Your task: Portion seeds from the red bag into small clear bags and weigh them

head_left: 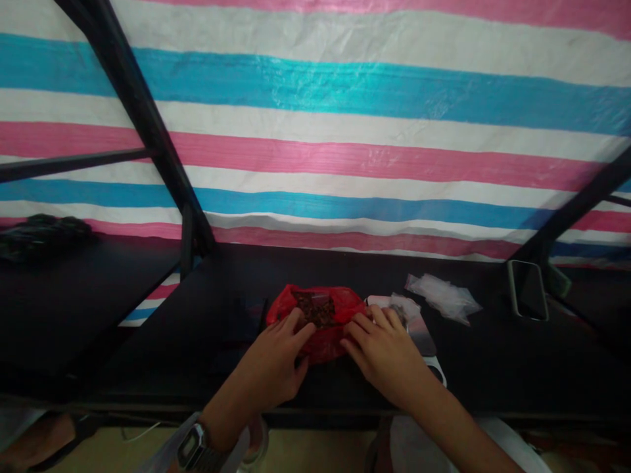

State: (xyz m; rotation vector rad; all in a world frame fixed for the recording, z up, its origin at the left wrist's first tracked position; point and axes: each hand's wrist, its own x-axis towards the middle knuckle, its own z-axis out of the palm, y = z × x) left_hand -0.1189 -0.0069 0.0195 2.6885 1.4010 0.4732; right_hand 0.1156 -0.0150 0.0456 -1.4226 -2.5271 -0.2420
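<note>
A red plastic bag [348, 301] lies opened out on the black table, with many small dark brown pieces [318, 309] showing in its mouth. At the bag's left front edge my left hand [279, 355] is closed on the red plastic, its fingertips beside the brown pieces. My right hand [382, 351] grips the bag's right side with bent fingers. Just beyond the right hand sits a flat device that looks like a small scale [422, 335], partly covered by that hand. A small clear bag [407, 307] with something greyish inside rests on it.
Clear plastic bags [444, 299] lie in a loose pile on the black table [296, 263]. A phone [528, 290] is at the right. Dark metal posts [142, 118] stand before a striped sheet [369, 151]. A dark bundle [44, 236] lies far left.
</note>
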